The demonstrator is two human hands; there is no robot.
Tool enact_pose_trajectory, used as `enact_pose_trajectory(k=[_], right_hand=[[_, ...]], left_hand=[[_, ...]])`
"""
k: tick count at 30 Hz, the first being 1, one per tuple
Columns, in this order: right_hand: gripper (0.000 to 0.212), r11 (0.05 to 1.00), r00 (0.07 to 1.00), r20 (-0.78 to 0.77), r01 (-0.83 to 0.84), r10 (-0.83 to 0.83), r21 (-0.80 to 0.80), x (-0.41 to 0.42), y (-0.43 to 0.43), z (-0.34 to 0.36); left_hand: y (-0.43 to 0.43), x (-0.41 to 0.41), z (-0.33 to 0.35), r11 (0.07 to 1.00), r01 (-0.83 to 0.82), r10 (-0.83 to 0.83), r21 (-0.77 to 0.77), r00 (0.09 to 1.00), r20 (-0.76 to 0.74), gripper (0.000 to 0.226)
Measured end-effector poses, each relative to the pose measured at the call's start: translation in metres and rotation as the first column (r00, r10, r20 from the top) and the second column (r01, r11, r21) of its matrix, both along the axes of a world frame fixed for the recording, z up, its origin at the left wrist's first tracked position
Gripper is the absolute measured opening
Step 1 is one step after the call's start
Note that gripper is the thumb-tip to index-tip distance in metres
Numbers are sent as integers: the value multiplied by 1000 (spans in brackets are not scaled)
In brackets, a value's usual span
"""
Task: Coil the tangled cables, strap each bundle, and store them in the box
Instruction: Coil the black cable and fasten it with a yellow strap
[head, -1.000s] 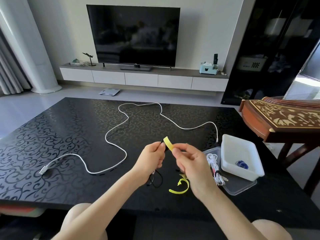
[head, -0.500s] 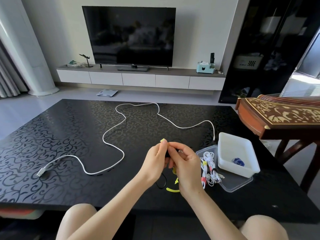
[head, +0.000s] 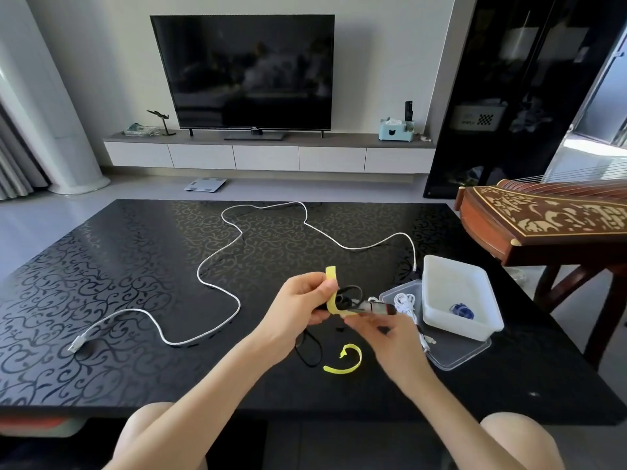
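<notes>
My left hand [head: 300,305] pinches a yellow strap [head: 331,295] together with a thin black cable [head: 349,295], whose loops hang below the hand to the table. My right hand [head: 390,337] holds the strap's lower end and the cable's plug just under the left. A second yellow strap [head: 344,362] lies curled on the black table [head: 118,283]. A long white cable [head: 217,283] snakes loose across the table. A white box [head: 456,296] stands at the right on its clear lid [head: 454,351]; a strapped white cable bundle [head: 407,305] lies on the lid.
A small blue item [head: 461,312] lies inside the box. A wooden zither [head: 543,218] on a stand juts in beside the table's right edge. Beyond the table are a TV [head: 242,71], a low white cabinet [head: 268,156] and a scale [head: 205,184] on the floor.
My hands, pressed together half a second ago, have parted; the yellow strap now stands unrolled between them around the black cable. My view has tilted slightly.
</notes>
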State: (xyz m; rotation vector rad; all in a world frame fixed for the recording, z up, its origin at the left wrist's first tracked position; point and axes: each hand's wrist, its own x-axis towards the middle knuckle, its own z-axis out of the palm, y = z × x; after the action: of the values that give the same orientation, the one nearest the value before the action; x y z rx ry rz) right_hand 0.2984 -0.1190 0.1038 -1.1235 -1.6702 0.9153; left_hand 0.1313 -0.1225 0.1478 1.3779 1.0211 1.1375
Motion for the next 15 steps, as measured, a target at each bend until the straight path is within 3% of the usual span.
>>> enact_pose_trajectory(k=[3, 5, 8, 11, 15], right_hand=[[6, 979, 975, 220, -59, 15, 194, 16, 13, 16], [5, 980, 962, 261, -123, 80, 156, 21, 15, 28], [10, 958, 961, 49, -268, 274, -102, 27, 14, 39], [17, 884, 913, -114, -408, 392, -230, 31, 10, 46], [24, 737, 805, -426, -570, 413, -364, 33, 6, 48]], left_hand=[[-8, 3, 4, 992, 127, -128, -26, 988, -88, 44], [-13, 4, 10, 984, 176, -179, -31, 976, -121, 42], [-18, 7, 16, 979, 203, -206, -32, 969, -137, 27], [-21, 8, 14, 974, 222, -224, -31, 969, -105, 22], [-23, 8, 8, 977, 213, -211, 0, 968, -132, 21]])
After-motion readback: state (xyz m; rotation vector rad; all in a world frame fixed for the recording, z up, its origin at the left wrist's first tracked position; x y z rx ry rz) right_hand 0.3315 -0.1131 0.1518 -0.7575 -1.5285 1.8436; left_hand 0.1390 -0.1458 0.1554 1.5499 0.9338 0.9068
